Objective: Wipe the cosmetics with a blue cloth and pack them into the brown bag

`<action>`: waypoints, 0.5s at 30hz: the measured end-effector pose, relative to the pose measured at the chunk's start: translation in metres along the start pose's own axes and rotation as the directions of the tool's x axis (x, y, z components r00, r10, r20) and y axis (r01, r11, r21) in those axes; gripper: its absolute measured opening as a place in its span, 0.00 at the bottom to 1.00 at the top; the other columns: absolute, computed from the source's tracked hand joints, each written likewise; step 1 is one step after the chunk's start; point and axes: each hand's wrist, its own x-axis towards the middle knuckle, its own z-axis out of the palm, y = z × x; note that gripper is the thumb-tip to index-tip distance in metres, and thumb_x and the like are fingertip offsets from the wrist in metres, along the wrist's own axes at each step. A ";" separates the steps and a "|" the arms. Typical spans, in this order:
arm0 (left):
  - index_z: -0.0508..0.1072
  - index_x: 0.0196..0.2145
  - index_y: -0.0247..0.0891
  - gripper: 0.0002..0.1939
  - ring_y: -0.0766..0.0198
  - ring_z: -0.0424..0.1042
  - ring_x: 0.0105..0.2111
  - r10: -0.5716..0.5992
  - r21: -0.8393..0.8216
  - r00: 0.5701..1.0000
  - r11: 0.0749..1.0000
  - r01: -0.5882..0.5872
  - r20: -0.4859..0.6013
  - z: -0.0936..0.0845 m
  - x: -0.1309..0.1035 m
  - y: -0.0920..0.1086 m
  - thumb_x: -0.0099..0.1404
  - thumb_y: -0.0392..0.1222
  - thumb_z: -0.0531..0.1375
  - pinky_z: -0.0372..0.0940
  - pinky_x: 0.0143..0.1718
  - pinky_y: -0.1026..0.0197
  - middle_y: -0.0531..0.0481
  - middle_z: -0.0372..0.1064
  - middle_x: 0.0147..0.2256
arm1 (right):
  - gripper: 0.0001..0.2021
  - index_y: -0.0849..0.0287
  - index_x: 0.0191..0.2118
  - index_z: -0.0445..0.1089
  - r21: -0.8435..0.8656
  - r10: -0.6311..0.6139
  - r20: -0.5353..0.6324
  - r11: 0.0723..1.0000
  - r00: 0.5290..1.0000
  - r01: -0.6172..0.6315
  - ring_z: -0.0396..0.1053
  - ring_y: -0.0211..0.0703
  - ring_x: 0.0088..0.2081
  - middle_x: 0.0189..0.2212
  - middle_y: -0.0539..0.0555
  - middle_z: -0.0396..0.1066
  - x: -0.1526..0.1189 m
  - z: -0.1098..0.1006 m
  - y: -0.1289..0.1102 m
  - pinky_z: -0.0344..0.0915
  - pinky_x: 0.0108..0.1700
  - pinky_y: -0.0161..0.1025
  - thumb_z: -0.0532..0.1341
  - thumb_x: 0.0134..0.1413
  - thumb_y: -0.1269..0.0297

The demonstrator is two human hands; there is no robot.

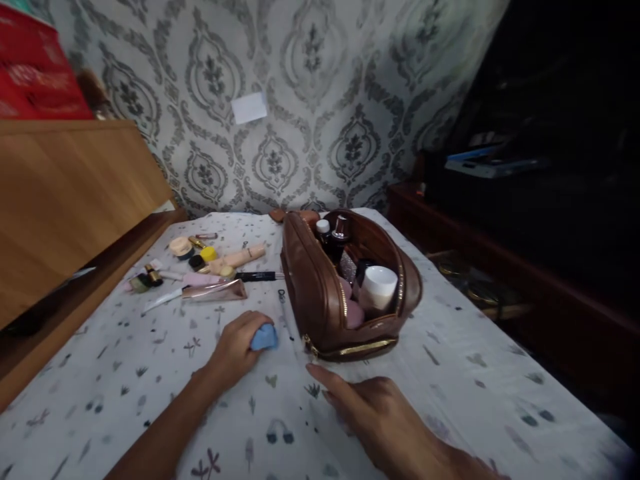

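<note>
My left hand [243, 343] is closed around a small blue sponge-like piece [265, 337], only partly visible between the fingers. It rests on the cloth, left of a brown cosmetic bag [320, 293]. That bag stands unzipped, with a white-topped jar [379, 289], dark bottles [341, 230] and pink items [355, 313] inside. In front of its near end is my right hand [370, 407], holding nothing visible, index finger stretched toward the gold zipper pull [310, 347] but apart from it. The other fingers of this hand are curled and partly hidden.
Several cosmetics lie left of the bag, among them a beige tube [245, 255], a black pen-like stick [256, 276], a rose-gold tube [215, 291] and a round jar [181, 247]. A wooden panel [75, 193] borders the left; dark furniture [490, 300] borders the right.
</note>
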 end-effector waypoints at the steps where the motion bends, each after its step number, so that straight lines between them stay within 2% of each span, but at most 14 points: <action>1: 0.73 0.40 0.40 0.14 0.56 0.72 0.41 -0.004 -0.005 1.000 1.000 0.004 0.005 -0.001 0.000 -0.001 0.58 0.32 0.54 0.66 0.45 0.55 0.45 0.75 0.40 | 0.26 0.58 0.60 0.62 0.009 0.034 -0.011 0.999 0.999 -0.033 0.61 0.35 0.16 0.19 0.44 0.67 0.006 0.007 0.000 0.60 0.19 0.30 0.48 0.57 0.79; 4: 0.72 0.40 0.40 0.14 0.56 0.72 0.42 -0.018 -0.029 1.000 0.999 0.019 0.018 -0.003 0.000 -0.003 0.56 0.32 0.54 0.66 0.46 0.55 0.45 0.75 0.41 | 0.26 0.55 0.59 0.65 0.107 0.110 0.004 0.988 0.994 -0.110 0.62 0.34 0.18 0.19 0.43 0.67 0.027 0.022 -0.006 0.63 0.23 0.28 0.50 0.57 0.78; 7: 0.72 0.40 0.40 0.14 0.56 0.71 0.42 -0.025 -0.076 1.000 0.997 0.026 0.010 -0.006 -0.001 -0.005 0.56 0.31 0.55 0.66 0.46 0.56 0.46 0.74 0.40 | 0.33 0.53 0.64 0.59 0.255 0.131 0.004 0.959 0.991 -0.128 0.68 0.35 0.24 0.24 0.45 0.72 0.049 0.034 -0.017 0.68 0.30 0.30 0.50 0.52 0.80; 9: 0.71 0.38 0.40 0.13 0.57 0.71 0.41 -0.039 -0.111 0.999 0.993 0.039 -0.001 -0.008 -0.001 -0.006 0.55 0.30 0.55 0.66 0.45 0.57 0.47 0.74 0.38 | 0.35 0.53 0.67 0.54 0.371 0.165 -0.024 0.918 0.986 -0.144 0.70 0.35 0.26 0.29 0.47 0.74 0.063 0.042 -0.024 0.70 0.32 0.31 0.49 0.53 0.79; 12: 0.70 0.34 0.40 0.12 0.59 0.71 0.37 -0.090 -0.145 0.996 0.986 0.085 -0.028 -0.009 0.000 -0.010 0.53 0.28 0.54 0.65 0.43 0.59 0.50 0.73 0.35 | 0.30 0.54 0.69 0.46 0.556 0.258 0.022 0.799 0.966 -0.227 0.63 0.32 0.18 0.35 0.51 0.74 0.083 0.055 -0.033 0.67 0.24 0.30 0.45 0.62 0.73; 15: 0.70 0.36 0.40 0.12 0.60 0.70 0.35 -0.133 -0.152 0.988 0.981 0.120 -0.081 -0.011 0.001 -0.018 0.54 0.29 0.55 0.64 0.40 0.60 0.51 0.72 0.33 | 0.28 0.57 0.68 0.43 0.683 0.343 0.060 0.671 0.937 -0.289 0.59 0.29 0.15 0.36 0.52 0.72 0.098 0.070 -0.037 0.64 0.20 0.30 0.44 0.64 0.70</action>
